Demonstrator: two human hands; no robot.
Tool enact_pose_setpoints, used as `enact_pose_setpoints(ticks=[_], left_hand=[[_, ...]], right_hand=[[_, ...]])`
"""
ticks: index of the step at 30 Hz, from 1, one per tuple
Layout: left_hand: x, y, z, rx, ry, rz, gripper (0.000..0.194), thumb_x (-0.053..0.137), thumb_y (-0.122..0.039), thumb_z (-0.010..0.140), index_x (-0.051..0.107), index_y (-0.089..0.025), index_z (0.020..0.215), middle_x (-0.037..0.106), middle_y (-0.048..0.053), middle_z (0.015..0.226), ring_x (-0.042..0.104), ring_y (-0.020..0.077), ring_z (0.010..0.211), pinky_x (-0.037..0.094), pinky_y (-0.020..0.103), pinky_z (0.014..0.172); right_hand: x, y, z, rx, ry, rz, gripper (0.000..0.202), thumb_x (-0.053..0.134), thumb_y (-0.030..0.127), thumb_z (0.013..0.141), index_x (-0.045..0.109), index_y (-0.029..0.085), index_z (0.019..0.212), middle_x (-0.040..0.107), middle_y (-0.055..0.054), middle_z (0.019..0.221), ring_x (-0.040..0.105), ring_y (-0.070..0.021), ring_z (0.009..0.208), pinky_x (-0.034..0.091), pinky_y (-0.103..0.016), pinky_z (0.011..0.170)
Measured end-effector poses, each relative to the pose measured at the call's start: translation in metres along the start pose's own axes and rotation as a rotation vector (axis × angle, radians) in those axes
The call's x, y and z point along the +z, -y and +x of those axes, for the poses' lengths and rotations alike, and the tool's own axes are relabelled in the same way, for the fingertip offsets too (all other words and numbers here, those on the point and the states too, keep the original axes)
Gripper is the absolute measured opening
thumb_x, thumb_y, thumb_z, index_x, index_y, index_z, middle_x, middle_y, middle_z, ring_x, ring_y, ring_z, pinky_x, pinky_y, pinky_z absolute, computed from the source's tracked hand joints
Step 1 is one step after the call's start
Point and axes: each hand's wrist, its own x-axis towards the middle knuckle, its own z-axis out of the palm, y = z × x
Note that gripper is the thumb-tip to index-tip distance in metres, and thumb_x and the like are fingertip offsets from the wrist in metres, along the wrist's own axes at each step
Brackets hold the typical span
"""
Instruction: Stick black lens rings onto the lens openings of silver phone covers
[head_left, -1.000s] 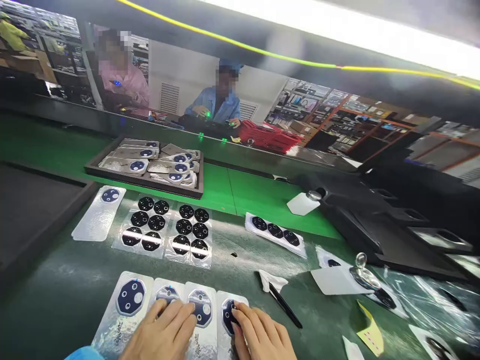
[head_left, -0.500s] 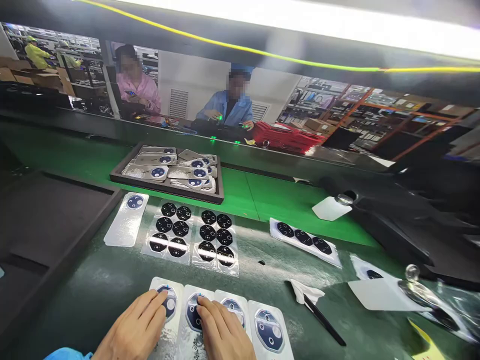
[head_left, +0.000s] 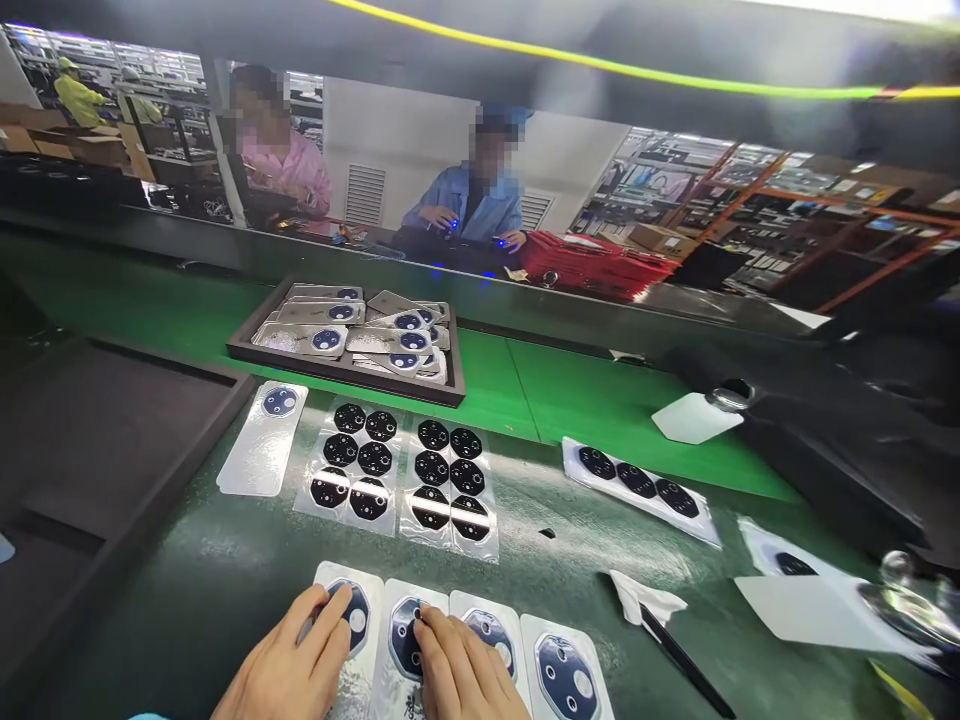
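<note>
Four phone back covers lie side by side at the front of the bench, each with a dark blue octagonal camera patch. My left hand [head_left: 296, 655] rests over the leftmost cover [head_left: 370, 585], its fingertips touching the patch and slightly apart. On the second cover [head_left: 395, 600], the fingertips of my right hand [head_left: 461, 655] press together at the edge of the octagonal patch [head_left: 403, 645]. A tiny blue tab shows beside them; whether anything is pinched is hidden. My right hand partly covers the third cover [head_left: 465, 603]. The fourth cover [head_left: 592, 652] lies uncovered to the right.
Behind are two clear sheets of black octagonal stickers [head_left: 345, 450] [head_left: 432, 468], a single cover [head_left: 259, 455] and a tray [head_left: 345, 378] of covers. Rightward lie a sticker strip [head_left: 637, 480], a black-handled tool [head_left: 686, 660] with white cloth and a white plate [head_left: 802, 607]. Co-workers sit opposite.
The camera view has shifted, so the bench items appear farther right. My left fingers have moved slightly on the leftmost patch; my right hand stays at the second cover.
</note>
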Motion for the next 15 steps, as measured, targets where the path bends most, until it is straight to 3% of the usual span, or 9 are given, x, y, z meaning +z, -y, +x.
enact_pose_setpoints(ticks=[4,8,12,15], left_hand=[[0.01,-0.002,-0.004,-0.005,-0.083,0.124,0.025,0.043,-0.015,0.094,0.061,-0.014,0.111,0.069,0.008,0.12,0.063,0.0206,0.111,0.05,0.03,0.092],[0.003,-0.002,0.0,0.075,-0.01,0.122,0.032,0.039,-0.008,0.091,0.06,-0.015,0.114,0.069,0.005,0.12,0.063,0.0197,0.111,0.049,0.029,0.094],[-0.008,-0.007,0.006,-0.047,0.054,-0.015,0.04,0.038,-0.001,0.087,0.059,-0.02,0.116,0.065,0.0,0.128,0.061,0.0199,0.113,0.05,0.03,0.093],[-0.005,-0.009,0.006,-0.084,0.05,-0.061,0.041,0.039,-0.001,0.086,0.058,-0.02,0.117,0.065,0.001,0.127,0.06,0.0201,0.113,0.049,0.031,0.095]], right_hand=[[-0.003,-0.004,0.001,-0.079,0.042,0.04,0.034,0.039,0.012,0.098,0.069,0.021,0.112,0.075,-0.005,0.112,0.072,-0.0195,0.092,0.053,-0.03,0.075],[0.0,-0.004,0.0,-0.068,0.051,-0.057,0.034,0.038,0.009,0.094,0.069,0.015,0.105,0.076,-0.007,0.105,0.072,-0.0208,0.087,0.053,-0.032,0.076],[0.002,-0.003,-0.002,-0.008,0.044,-0.069,0.028,0.041,0.011,0.095,0.069,0.012,0.1,0.076,-0.01,0.1,0.072,-0.0224,0.085,0.053,-0.033,0.076],[0.001,-0.003,0.0,-0.04,0.016,-0.012,0.029,0.042,0.011,0.096,0.069,0.016,0.106,0.076,-0.008,0.104,0.072,-0.0207,0.089,0.052,-0.031,0.077]])
